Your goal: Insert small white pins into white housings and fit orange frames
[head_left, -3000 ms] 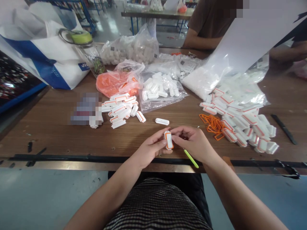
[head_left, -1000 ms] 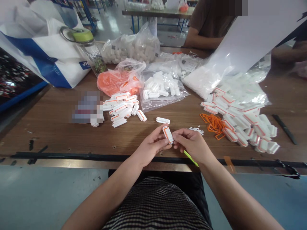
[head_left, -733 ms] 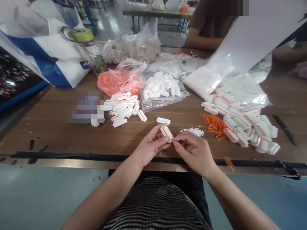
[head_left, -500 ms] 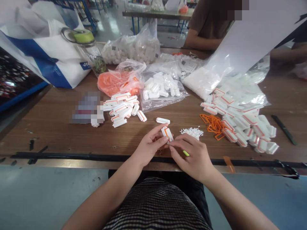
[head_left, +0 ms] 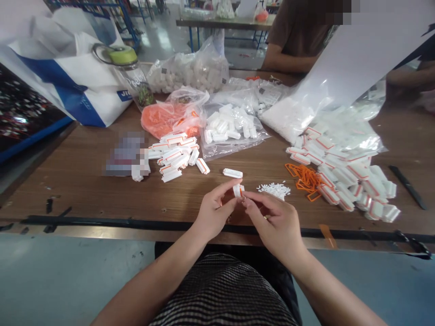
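My left hand (head_left: 214, 210) pinches a small white plastic block with an orange frame (head_left: 238, 190) just above the table's near edge. My right hand (head_left: 275, 222) is closed beside it, with fingertips touching the same block. A loose white block (head_left: 233, 173) lies just beyond my hands. Right of it is a small heap of tiny white pins (head_left: 274, 189). Finished white-and-orange blocks form a pile (head_left: 175, 155) at the left and a larger pile (head_left: 343, 174) at the right, next to loose orange frames (head_left: 304, 178).
Clear bags of white parts (head_left: 227, 127), an orange bag (head_left: 166, 118), a white-and-blue bag (head_left: 68, 81) and a green-lidded jar (head_left: 131, 74) stand further back on the wooden table (head_left: 74, 181). Another person in a brown shirt (head_left: 299, 31) sits across. A black strip (head_left: 408, 185) lies far right.
My left hand has turned the block end-on. My right hand has shifted left and closed over it, and the green tool seen under that hand earlier is hidden now. The pin heap is uncovered.
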`<state>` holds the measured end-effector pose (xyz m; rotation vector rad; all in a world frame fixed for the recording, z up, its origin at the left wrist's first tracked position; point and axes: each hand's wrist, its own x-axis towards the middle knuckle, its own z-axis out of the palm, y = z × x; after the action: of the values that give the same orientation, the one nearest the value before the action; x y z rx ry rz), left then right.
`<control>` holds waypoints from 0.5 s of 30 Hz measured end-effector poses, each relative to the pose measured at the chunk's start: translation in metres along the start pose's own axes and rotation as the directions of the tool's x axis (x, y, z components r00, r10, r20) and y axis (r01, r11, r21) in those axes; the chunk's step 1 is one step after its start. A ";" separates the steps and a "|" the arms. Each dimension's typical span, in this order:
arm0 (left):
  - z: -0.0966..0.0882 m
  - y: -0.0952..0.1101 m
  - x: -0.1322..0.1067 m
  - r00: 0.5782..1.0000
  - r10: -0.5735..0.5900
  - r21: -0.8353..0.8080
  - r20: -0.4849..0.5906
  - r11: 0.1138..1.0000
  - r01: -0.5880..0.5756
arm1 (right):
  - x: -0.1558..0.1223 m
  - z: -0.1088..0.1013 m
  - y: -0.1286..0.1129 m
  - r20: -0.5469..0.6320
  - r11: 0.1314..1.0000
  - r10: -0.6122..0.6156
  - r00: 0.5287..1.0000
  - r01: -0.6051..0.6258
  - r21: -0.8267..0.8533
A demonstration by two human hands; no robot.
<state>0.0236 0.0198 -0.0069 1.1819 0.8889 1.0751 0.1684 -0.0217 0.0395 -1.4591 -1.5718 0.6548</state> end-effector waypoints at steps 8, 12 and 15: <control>0.000 0.003 -0.003 0.994 0.110 0.179 0.012 0.978 -0.111 | -0.001 0.005 0.001 -0.006 0.986 0.136 0.991 -0.134 0.097; 0.002 0.003 -0.004 0.998 0.013 0.109 0.057 0.994 -0.019 | 0.002 0.004 0.004 -0.027 0.993 0.088 0.996 -0.085 0.078; 0.003 0.003 -0.003 0.995 -0.011 0.060 0.095 0.998 0.006 | 0.002 0.004 0.003 -0.040 0.994 0.094 0.995 -0.092 0.052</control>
<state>0.0249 0.0164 -0.0031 1.2675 0.8555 0.9827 0.1670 -0.0187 0.0353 -1.5062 -1.4517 0.7083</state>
